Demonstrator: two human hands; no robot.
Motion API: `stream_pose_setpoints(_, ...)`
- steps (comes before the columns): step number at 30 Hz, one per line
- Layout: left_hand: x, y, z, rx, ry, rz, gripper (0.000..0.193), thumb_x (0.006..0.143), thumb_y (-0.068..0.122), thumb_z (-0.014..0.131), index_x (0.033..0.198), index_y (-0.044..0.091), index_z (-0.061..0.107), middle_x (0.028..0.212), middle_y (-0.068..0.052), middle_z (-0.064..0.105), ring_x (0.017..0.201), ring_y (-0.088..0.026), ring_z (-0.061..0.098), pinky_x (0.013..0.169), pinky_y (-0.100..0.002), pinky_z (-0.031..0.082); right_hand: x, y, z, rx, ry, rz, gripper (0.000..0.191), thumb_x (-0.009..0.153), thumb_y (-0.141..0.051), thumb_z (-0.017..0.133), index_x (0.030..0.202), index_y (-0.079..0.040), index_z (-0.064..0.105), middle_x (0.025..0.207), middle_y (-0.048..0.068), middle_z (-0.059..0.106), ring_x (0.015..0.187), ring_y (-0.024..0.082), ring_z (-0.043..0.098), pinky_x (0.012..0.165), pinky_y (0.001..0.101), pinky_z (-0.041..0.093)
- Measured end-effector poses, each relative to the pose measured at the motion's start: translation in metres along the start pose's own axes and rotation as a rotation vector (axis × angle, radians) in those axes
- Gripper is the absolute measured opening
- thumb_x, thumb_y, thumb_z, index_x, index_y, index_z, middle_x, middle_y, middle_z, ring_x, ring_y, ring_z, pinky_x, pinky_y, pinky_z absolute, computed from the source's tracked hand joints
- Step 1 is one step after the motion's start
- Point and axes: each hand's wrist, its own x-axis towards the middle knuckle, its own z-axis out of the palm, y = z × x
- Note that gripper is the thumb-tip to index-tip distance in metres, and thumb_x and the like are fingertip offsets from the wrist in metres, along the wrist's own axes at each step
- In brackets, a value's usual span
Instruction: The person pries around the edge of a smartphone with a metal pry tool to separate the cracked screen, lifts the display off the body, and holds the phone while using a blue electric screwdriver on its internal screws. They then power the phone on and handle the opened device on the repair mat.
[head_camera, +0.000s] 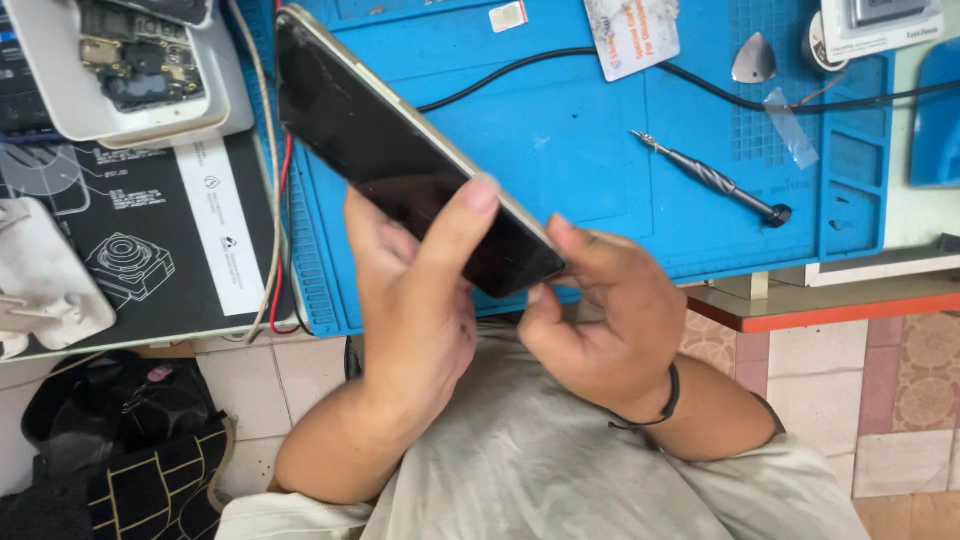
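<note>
Workbench space at the top of the view was covered by one blue silicone repair mat (560, 140), its right part moulded into small square trays, lying on a table whose orange-red edge (830, 310) showed at four o'clock. Below the bench, the floor (900, 390) was laid in pale and patterned tiles, and a dark bag (130, 440) with light grid lines sat at eight o'clock. One phone (400, 150), its dark glass facing up and a pale metal frame running along its edge, was held tilted above the mat, stretching from eleven o'clock down toward the centre. The left hand (415, 300) was wrapped around the phone's lower end from underneath, thumb pressed across the screen. The right hand (600, 310), wearing one black cord at the wrist, was curled with its fingertips pinching the phone's bottom corner. On the mat lay one precision screwdriver (715, 180) at two o'clock, well apart from the hands, one grey triangular pick (755, 60) at one o'clock, one strip of clear tape (792, 128) just below it, and one white printed card (630, 35) at twelve. One black cable (520, 68) crossed the mat's upper part. At ten o'clock one opened device (135, 60) showed its circuit boards in a white shell, and beneath it lay one black printed sheet (150, 240) with line drawings.
</note>
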Motion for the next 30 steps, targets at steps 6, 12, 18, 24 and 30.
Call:
stream_pose_setpoints(6,0.007,-0.004,0.006,0.119,-0.004,0.109,0.060,0.090,0.000,0.077,0.135,0.004,0.038,0.120,-0.011,0.057,0.107,-0.017,0.060,0.093,-0.033,0.053,0.005,0.001,-0.006,-0.241,-0.013,-0.134,0.049,0.085,-0.001,0.078,0.131,-0.004,0.063,0.116,0.012,0.072,0.096,0.023,0.074,0.079,0.0277,0.060)
stream_pose_setpoints(12,0.009,-0.022,-0.005,0.142,-0.028,0.101,0.064,0.093,-0.003,0.076,0.142,0.002,0.035,0.125,-0.012,0.054,0.115,-0.018,0.057,0.101,-0.034,0.051,0.001,0.004,-0.010,-0.294,-0.011,-0.188,0.039,0.087,0.005,0.074,0.125,-0.002,0.067,0.112,0.012,0.074,0.097,0.025,0.075,0.080,0.0293,0.061)
stream_pose_setpoints(18,0.012,-0.026,-0.016,0.210,-0.180,0.158,0.082,0.093,-0.005,0.075,0.154,0.002,0.022,0.135,-0.013,0.049,0.121,-0.017,0.054,0.111,-0.033,0.050,0.007,0.000,-0.022,-0.271,-0.098,-0.112,0.036,0.084,0.002,0.076,0.119,-0.004,0.069,0.104,0.010,0.075,0.090,0.022,0.075,0.075,0.0287,0.060)
stream_pose_setpoints(24,0.016,-0.019,-0.017,0.356,-0.292,0.180,0.114,0.080,-0.006,0.076,0.162,0.003,-0.004,0.131,-0.014,0.047,0.118,-0.021,0.057,0.103,-0.035,0.053,0.017,-0.013,-0.038,-0.259,-0.252,-0.005,0.041,0.078,0.000,0.075,0.118,-0.003,0.068,0.102,0.010,0.075,0.092,0.022,0.077,0.079,0.0305,0.061)
stream_pose_setpoints(30,0.015,-0.013,-0.014,0.489,-0.383,0.303,0.115,0.083,-0.003,0.082,0.162,0.001,-0.001,0.146,-0.012,0.042,0.129,-0.020,0.052,0.111,-0.033,0.049,0.030,-0.010,-0.037,-0.183,-0.370,0.114,0.027,0.077,0.000,0.076,0.103,-0.003,0.069,0.092,0.008,0.076,0.083,0.019,0.078,0.069,0.0287,0.060)
